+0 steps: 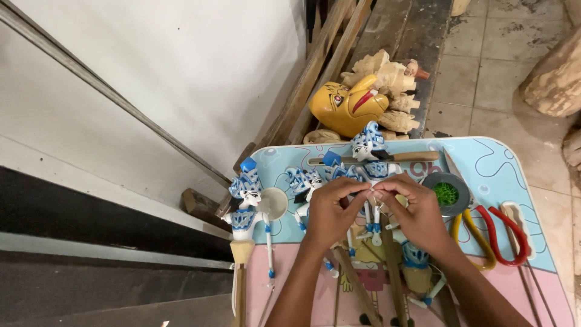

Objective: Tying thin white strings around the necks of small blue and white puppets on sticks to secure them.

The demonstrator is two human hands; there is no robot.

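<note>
2 hands (375, 212) pinch puppet (370, 158).

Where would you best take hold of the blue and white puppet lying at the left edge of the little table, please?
Probably by its wooden handle rod, coming from the near side. The puppet lies with its painted head pointing away and its thin arm hanging loose, so the plain rod and tan base look the sturdiest grip. Both the left hand and right hand are busy with another puppet.
</note>
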